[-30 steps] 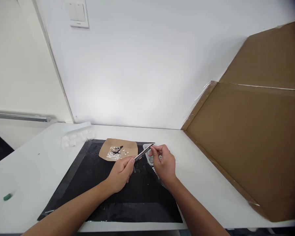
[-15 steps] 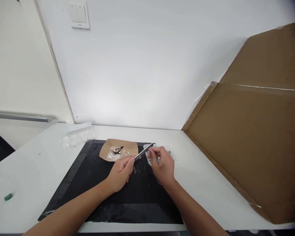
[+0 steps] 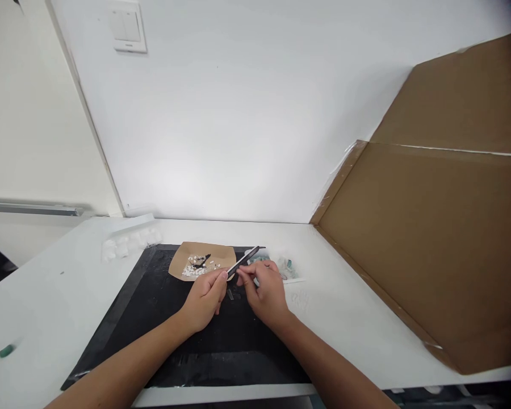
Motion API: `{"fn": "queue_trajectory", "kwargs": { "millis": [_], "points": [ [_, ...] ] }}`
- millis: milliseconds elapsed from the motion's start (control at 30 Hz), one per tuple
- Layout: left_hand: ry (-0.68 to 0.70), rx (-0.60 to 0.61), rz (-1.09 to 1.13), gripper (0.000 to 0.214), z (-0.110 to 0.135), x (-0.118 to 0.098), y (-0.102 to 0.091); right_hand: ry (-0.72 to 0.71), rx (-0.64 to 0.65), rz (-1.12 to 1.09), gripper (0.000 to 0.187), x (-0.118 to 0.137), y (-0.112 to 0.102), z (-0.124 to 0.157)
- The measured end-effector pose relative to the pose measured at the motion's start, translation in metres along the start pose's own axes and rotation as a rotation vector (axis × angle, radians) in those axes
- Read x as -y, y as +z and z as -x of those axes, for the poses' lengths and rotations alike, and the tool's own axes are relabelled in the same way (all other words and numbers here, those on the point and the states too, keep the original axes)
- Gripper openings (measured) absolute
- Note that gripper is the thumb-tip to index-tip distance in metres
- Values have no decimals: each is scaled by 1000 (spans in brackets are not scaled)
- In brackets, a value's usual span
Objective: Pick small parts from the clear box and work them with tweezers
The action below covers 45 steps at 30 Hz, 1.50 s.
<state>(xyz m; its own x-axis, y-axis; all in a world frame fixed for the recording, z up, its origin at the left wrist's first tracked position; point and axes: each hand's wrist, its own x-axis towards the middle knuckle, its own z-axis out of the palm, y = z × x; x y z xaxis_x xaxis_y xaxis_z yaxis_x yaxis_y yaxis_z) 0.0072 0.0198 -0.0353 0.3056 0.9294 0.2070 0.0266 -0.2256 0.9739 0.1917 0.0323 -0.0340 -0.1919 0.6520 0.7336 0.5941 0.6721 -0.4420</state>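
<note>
My left hand (image 3: pixel 206 298) is closed around the near end of a slim, flat dark object (image 3: pixel 243 261) with a pale edge, held tilted with its far end up and to the right. I cannot tell its exact kind. A thin dark sliver juts from its far tip. My right hand (image 3: pixel 266 292) is pinched beside the object's lower side, close to my left fingertips; whatever is between those fingers is hidden. Behind my left hand lies a brown paper tray (image 3: pixel 176 264) holding small white bits and a black scrap.
A black mat (image 3: pixel 153 318) covers part of the white table (image 3: pixel 38 307). Beyond my right hand is a clear plastic tray (image 3: pixel 296 279) with greenish contents. White packaging (image 3: pixel 130 241) stands at the back left, a green piece (image 3: pixel 6 350) at far left. A cardboard panel (image 3: pixel 430 238) borders the right.
My right hand has slid along the dark object from near its far end toward my left hand, uncovering more of the plastic tray. The camera view has shifted slightly.
</note>
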Motion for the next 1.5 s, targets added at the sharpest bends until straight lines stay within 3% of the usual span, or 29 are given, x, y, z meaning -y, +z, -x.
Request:
{"fn": "queue_trajectory", "kwargs": {
  "millis": [100, 200, 267, 467, 633, 733, 1000, 1167, 1300, 1400, 1500],
  "points": [
    [-19, 5, -6, 45, 1, -3, 0, 126, -111, 59, 12, -12, -9, -8],
    [-27, 25, 3, 47, 2, -3, 1, 189, -140, 81, 14, -18, -14, -11],
    [-30, 26, 22, 47, 1, -1, 2, 158, -122, 79, 15, -16, -11, -9],
    [-7, -1, 18, 46, -1, 3, 1, -63, 99, 7, 8, 3, 2, 1],
    [-36, 13, 24, 44, 0, 2, 2, 117, -95, 74, 11, -10, -7, -6],
    [-49, 25, 28, 46, 1, 2, 4, 197, -123, 81, 13, -18, -12, -10],
    [-21, 3, 32, 46, -1, -1, 2, -22, 96, -3, 9, -2, -3, -2],
    [-38, 10, 39, 46, 0, -3, 4, 137, -56, 47, 12, -11, -9, -6],
    [-46, 23, 45, 48, 1, -1, 5, 242, -100, 39, 16, -18, -14, -9],
    [-36, 15, 46, 45, 2, 0, 5, 176, -62, 16, 15, -13, -11, -6],
    [-22, 8, 39, 46, 0, 1, 4, 33, 62, 0, 13, -3, -5, -1]
  ]
}}
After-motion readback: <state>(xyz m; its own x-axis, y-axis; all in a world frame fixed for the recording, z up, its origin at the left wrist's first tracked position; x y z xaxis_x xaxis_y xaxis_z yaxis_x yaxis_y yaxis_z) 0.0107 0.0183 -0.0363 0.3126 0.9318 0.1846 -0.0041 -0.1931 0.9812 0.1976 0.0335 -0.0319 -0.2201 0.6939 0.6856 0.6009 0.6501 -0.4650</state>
